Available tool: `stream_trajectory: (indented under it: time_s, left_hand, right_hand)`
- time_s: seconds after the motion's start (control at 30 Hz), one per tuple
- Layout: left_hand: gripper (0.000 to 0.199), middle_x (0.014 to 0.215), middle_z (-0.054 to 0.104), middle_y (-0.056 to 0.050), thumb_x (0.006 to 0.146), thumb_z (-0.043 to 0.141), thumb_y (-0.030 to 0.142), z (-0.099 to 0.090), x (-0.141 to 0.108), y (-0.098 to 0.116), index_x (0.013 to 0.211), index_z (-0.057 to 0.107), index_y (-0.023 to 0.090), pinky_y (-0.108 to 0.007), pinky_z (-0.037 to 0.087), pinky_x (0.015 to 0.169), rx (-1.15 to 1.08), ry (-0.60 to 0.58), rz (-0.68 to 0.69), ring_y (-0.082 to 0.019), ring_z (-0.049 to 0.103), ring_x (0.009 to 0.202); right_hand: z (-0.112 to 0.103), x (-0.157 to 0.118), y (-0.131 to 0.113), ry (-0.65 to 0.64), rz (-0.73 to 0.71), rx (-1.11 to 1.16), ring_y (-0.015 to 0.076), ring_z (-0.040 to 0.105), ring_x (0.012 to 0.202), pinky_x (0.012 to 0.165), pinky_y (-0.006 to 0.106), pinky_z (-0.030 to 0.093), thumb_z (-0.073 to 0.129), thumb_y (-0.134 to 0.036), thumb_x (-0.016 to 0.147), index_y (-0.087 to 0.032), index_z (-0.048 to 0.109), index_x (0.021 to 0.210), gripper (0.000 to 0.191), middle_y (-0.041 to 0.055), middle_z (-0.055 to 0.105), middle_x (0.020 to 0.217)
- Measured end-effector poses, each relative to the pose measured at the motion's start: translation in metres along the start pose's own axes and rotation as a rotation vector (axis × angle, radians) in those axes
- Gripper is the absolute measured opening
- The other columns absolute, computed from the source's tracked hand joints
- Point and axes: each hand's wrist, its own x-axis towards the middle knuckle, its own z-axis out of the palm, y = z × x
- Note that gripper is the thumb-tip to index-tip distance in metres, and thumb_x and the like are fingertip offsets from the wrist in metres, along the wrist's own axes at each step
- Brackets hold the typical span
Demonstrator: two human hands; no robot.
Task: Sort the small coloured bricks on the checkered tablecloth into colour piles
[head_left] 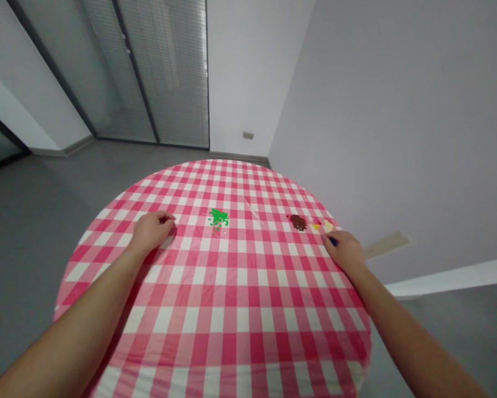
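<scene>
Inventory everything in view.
Green pieces: many, green, centre
Brown pieces: many, dark brown, right of green
Small bits: several, cream, yellow, red, right of brown
Thin line: one, whitish, between green and brown
Dark item: one, dark blue, at right hand
Tablecloth: one, pink-white check, foreground
Glass panels: several, grey, far left
Wall plate: one, beige, beyond tablecloth
Walls: several, pale, background
Floor: one, grey, below
Left hand: one, bare, left
Right hand: one, bare, right

The head view looks forward and down across the table (231, 275) from above its near side, taking in floor (28, 226) at left and wall (418, 121) at right.
</scene>
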Motion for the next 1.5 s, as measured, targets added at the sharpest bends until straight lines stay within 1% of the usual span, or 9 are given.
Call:
stream_trajectory:
  time_s: [0.27,0.43,0.5,0.67,0.87,1.0,1.2,1.37,1.5]
  left_hand:
    - [0.028,0.097,0.077,-0.005,0.079,0.053,0.035,0.001,0.001,-0.002,0.093,0.074,0.023,-0.033,0.048,0.071,0.006,0.011,0.009,-0.027,0.069,0.093]
    - [0.028,0.096,0.076,-0.005,0.079,0.052,0.034,-0.001,-0.001,-0.001,0.091,0.074,0.022,-0.033,0.047,0.071,-0.007,0.020,0.011,-0.027,0.069,0.092]
    - [0.027,0.094,0.076,-0.006,0.078,0.053,0.034,-0.001,-0.001,-0.001,0.091,0.074,0.022,-0.033,0.047,0.069,-0.006,0.024,0.013,-0.027,0.069,0.090]
    - [0.026,0.092,0.077,-0.006,0.078,0.054,0.033,-0.001,0.000,-0.004,0.090,0.074,0.022,-0.034,0.048,0.068,-0.014,0.027,0.026,-0.028,0.069,0.088]
    - [0.025,0.093,0.077,-0.005,0.079,0.055,0.031,0.001,0.002,-0.009,0.091,0.074,0.022,-0.033,0.049,0.072,-0.038,0.039,0.029,-0.027,0.069,0.091]
    - [0.024,0.094,0.077,-0.005,0.079,0.055,0.031,0.001,0.002,-0.011,0.091,0.074,0.022,-0.033,0.049,0.074,-0.031,0.048,0.035,-0.027,0.069,0.094]
    - [0.024,0.090,0.076,-0.005,0.078,0.053,0.030,-0.001,0.001,-0.009,0.088,0.073,0.022,-0.034,0.049,0.074,-0.043,0.049,0.035,-0.027,0.069,0.090]
    - [0.026,0.092,0.076,-0.005,0.077,0.054,0.030,-0.001,0.001,-0.010,0.092,0.074,0.022,-0.033,0.050,0.074,-0.031,0.046,0.034,-0.027,0.069,0.091]
    - [0.026,0.094,0.077,-0.005,0.077,0.055,0.029,0.000,0.002,-0.012,0.093,0.073,0.023,-0.033,0.050,0.074,-0.036,0.041,0.025,-0.027,0.069,0.092]
  right_hand:
    - [-0.002,0.000,-0.001,0.018,0.023,0.008,0.0267,0.068,0.080,0.077,0.040,0.054,0.052,-0.038,0.088,-0.019,0.074,0.080,0.031,0.0118,0.076,0.086]
    - [-0.009,0.007,-0.026,0.177,-0.048,0.079,0.0281,0.068,0.091,0.087,0.044,0.054,0.054,-0.038,0.091,-0.018,0.074,0.086,0.030,0.0133,0.075,0.091]
    - [-0.012,0.012,-0.052,0.179,-0.107,0.136,0.0285,0.067,0.096,0.092,0.046,0.053,0.054,-0.038,0.092,-0.018,0.075,0.092,0.028,0.0136,0.074,0.097]
    - [-0.006,0.029,-0.153,-0.057,-0.310,0.338,0.0311,0.061,0.115,0.100,0.051,0.049,0.058,-0.041,0.092,-0.019,0.069,0.118,0.035,0.0154,0.068,0.121]
    - [0.037,0.059,-0.260,-0.362,-0.434,0.494,0.0388,0.041,0.138,0.111,0.060,0.037,0.071,-0.057,0.080,-0.019,0.037,0.151,0.088,0.0206,0.045,0.150]
    - [0.065,0.089,-0.296,-0.414,-0.454,0.449,0.0408,0.034,0.143,0.115,0.060,0.032,0.067,-0.063,0.081,-0.012,0.036,0.152,0.093,0.0242,0.039,0.154]
    - [0.076,0.110,-0.316,-0.433,-0.562,0.436,0.0344,0.040,0.141,0.117,0.050,0.033,0.059,-0.054,0.092,-0.007,0.047,0.145,0.071,0.0229,0.045,0.150]
    - [0.077,0.103,-0.317,-0.387,-0.628,0.544,0.0249,0.056,0.129,0.109,0.041,0.044,0.054,-0.037,0.099,-0.016,0.068,0.124,0.036,0.0123,0.065,0.133]
    - [0.077,0.093,-0.311,-0.343,-0.646,0.618,0.0215,0.063,0.120,0.104,0.037,0.049,0.053,-0.029,0.100,-0.023,0.075,0.110,0.025,0.0059,0.073,0.118]
